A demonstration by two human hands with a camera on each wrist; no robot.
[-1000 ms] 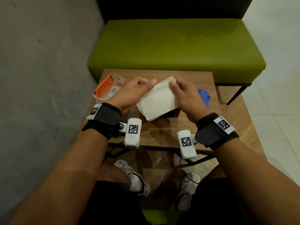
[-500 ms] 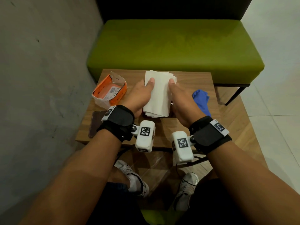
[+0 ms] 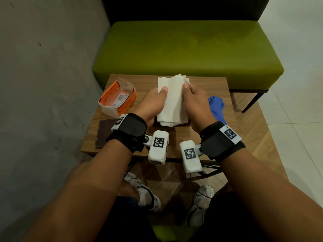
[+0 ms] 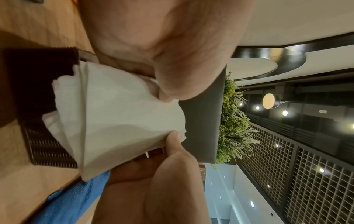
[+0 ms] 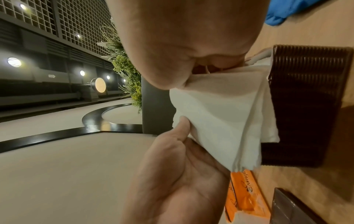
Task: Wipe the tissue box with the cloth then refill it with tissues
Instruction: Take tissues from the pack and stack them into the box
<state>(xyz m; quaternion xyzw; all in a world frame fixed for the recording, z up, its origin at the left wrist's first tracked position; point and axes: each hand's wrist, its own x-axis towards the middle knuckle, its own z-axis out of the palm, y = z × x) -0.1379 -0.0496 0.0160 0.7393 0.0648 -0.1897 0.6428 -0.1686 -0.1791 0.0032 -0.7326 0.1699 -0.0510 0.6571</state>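
Observation:
A stack of white tissues [image 3: 173, 102] stands lengthwise over the dark brown ribbed tissue box [image 4: 38, 94], its lower end inside the box's opening. My left hand [image 3: 153, 102] pinches the stack's left edge, thumb on top. Opposite it, my right hand [image 3: 194, 100] pinches the right edge in the same way. The box [image 5: 302, 106] is almost hidden beneath tissues and hands in the head view. The blue cloth [image 3: 216, 107] lies crumpled on the table just right of my right hand.
An opened orange tissue pack [image 3: 118, 98] lies at the table's [image 3: 206, 84] far left. A dark flat phone-like object [image 3: 103, 133] lies at the near left edge. A green bench [image 3: 183, 49] stands behind the table and a grey wall at left.
The tissue stack was held tilted above the table; both hands turned it lengthwise, carried it forward and lowered it onto the box. My thumbs now sit on its top face.

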